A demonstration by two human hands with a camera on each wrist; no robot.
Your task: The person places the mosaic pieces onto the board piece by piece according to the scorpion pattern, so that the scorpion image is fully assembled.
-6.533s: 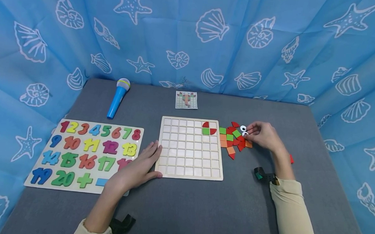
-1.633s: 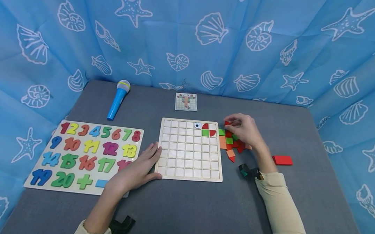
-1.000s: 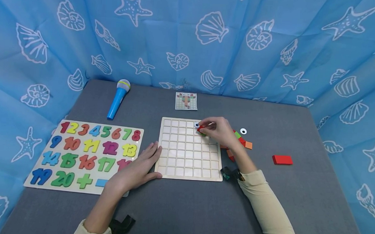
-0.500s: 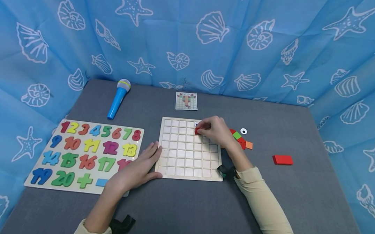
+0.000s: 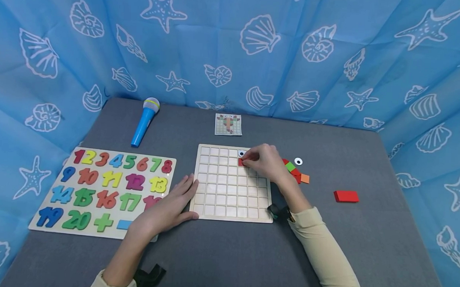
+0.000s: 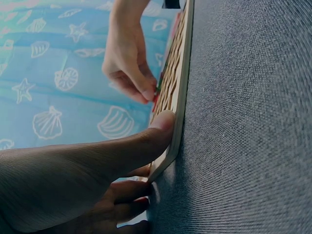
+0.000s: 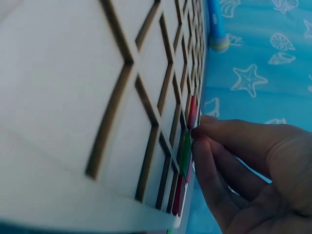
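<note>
My right hand [image 5: 264,161] pinches a red square tile [image 5: 240,162] between thumb and fingertips, low over a cell of the wooden grid board [image 5: 215,217], just below an eye tile [image 5: 241,153]. In the right wrist view the red tile [image 7: 192,111] stands at the fingertips beside a green tile [image 7: 185,156] set in the board. The hand covers the board's upper right in the head view. My left hand [image 5: 171,201] lies with fingers extended along the board's left edge; in the left wrist view its thumb [image 6: 163,124] touches the board's edge near a corner.
Loose red, green and orange tiles [image 5: 290,166] lie right of the board, partly behind the right forearm, with another eye tile [image 5: 298,161] near them. A red block [image 5: 346,196], a pattern card [image 5: 228,124], a toy microphone [image 5: 144,124] and a number puzzle [image 5: 113,157] lie around.
An eye tile has been set in the top row. My right hand then picked a red tile from the pile, moved left and lowered it below the eye. The left hand stays put.
</note>
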